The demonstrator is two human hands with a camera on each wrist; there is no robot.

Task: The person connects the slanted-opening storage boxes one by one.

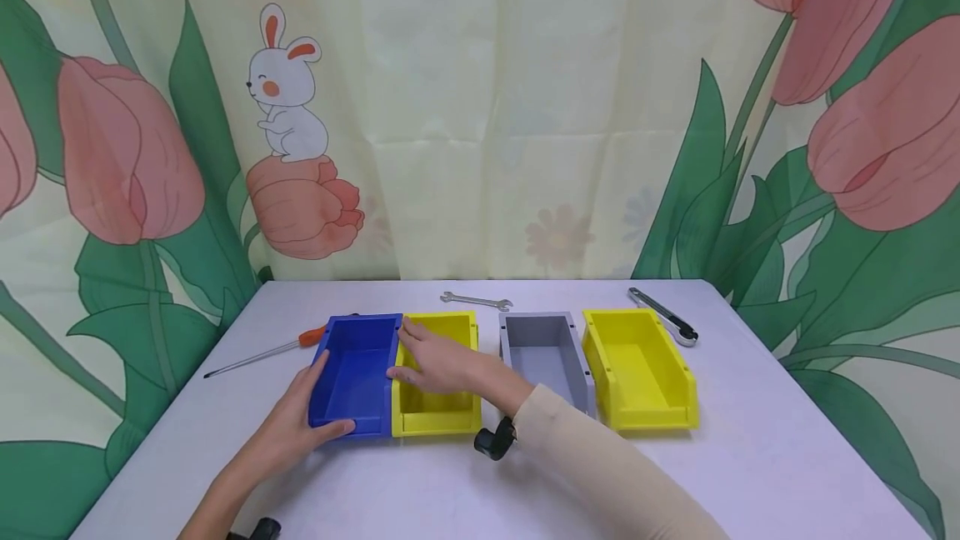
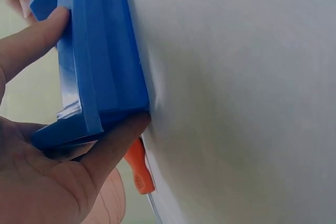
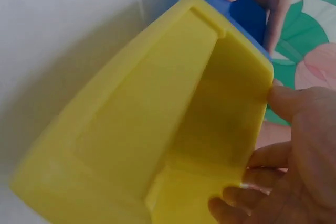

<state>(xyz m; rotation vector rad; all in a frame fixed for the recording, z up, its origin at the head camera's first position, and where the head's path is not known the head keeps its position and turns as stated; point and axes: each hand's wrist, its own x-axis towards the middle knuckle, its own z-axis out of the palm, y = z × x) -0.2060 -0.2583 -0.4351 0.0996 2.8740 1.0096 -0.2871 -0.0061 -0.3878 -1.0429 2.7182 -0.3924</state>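
Observation:
A blue bin (image 1: 356, 377) stands against the left side of a yellow bin (image 1: 437, 423). My left hand (image 1: 292, 423) grips the blue bin's front left corner, with the thumb over the front rim and fingers along the left side. In the left wrist view, a fingertip (image 2: 137, 123) is low on that bin, close to the tabletop. My right hand (image 1: 442, 357) reaches across the yellow bin with fairly straight fingers, touching the rim where the two bins meet. In the right wrist view, its fingers (image 3: 265, 169) overlap the yellow bin's side.
A grey bin (image 1: 543, 348) and another yellow bin (image 1: 641, 365) stand to the right on the white table (image 1: 765, 457). An orange-handled screwdriver (image 1: 311, 337) lies left of the blue bin. Behind the bins are a wrench (image 1: 476, 301) and black-handled tongs (image 1: 663, 313). A printed curtain (image 1: 480, 107) hangs behind.

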